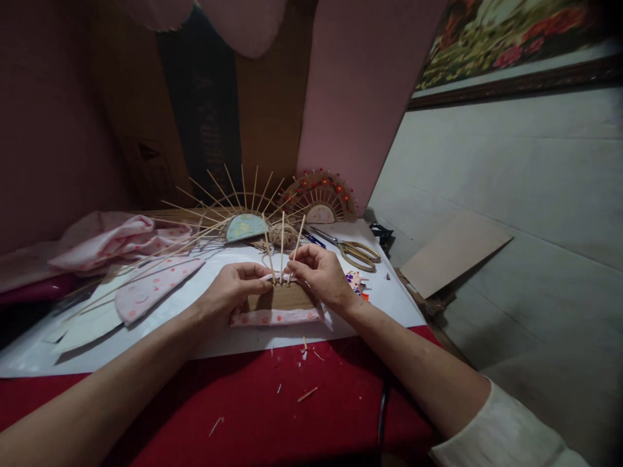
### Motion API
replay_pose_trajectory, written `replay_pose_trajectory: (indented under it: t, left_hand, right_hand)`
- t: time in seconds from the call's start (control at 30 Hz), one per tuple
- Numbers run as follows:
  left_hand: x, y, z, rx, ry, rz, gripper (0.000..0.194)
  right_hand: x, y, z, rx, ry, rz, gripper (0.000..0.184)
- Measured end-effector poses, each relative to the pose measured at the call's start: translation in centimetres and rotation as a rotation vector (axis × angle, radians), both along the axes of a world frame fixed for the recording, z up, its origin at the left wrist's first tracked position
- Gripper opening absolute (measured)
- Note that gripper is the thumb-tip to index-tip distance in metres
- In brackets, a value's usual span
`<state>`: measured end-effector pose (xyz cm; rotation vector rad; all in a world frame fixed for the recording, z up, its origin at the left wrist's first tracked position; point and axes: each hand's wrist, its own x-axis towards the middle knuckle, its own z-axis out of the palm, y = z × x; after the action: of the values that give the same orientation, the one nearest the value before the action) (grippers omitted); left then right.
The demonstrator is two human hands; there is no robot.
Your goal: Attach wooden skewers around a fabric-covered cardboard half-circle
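Note:
A piece of brown cardboard (277, 299) edged with pink dotted cloth (277, 317) lies on the white sheet in front of me. Several thin wooden sticks stand up from its far edge, such as the middle stick (281, 243). My left hand (241, 285) grips the left end of the cardboard, thumb on top. With thumb and fingers closed, my right hand (318, 272) pinches the rightmost stick (298, 243) low down, close to the cardboard. That hand hides part of the cardboard's right end.
Behind stand a stick fan with a blue half-round base (246, 227) and a flowered fan (321, 188). A twine ball (282, 235) and gold-handled scissors (357, 251) lie nearby. Pink cloth (111, 240) and a dotted cut piece (156, 285) are at left. Scraps (307, 394) dot the red cloth.

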<state>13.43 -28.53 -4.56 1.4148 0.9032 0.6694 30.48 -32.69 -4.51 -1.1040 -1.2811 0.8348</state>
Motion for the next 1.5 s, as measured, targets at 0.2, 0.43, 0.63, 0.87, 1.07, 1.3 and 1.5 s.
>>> replay_pose_trajectory:
  t: [0.2,0.43,0.63,0.87,1.07,1.3,1.5]
  left_hand:
    - [0.0,0.0,-0.1,0.045,-0.033,-0.039,0.021]
    - [0.0,-0.2,0.3,-0.008,0.01,-0.023,0.019]
    - [0.2,-0.8,0.9,-0.134,-0.179,-0.042,0.02]
    - [0.4,-0.4,0.4,-0.108,-0.222,0.112,0.014]
    - [0.4,-0.5,0.5,-0.115,-0.235,0.117,0.013]
    - [0.2,-0.4,0.4,-0.155,-0.202,-0.021,0.017]
    - [-0.1,-0.2,-0.3,-0.228,-0.205,-0.118,0.031]
  right_hand:
    - [0.0,0.0,0.0,0.003,0.0,0.003,0.01]
    - [0.1,0.0,0.0,0.006,-0.017,-0.003,0.012]
    - [0.3,0.0,0.1,-0.001,-0.01,-0.018,0.012]
    - [0.4,0.2,0.1,0.026,-0.014,-0.05,0.012]
    - [0.6,0.3,-0.1,0.046,-0.038,-0.081,0.013]
    - [0.8,0.4,-0.3,0.037,-0.034,-0.092,0.013]
    - [0.8,0.4,-0.1,0.039,-0.024,-0.093,0.014]
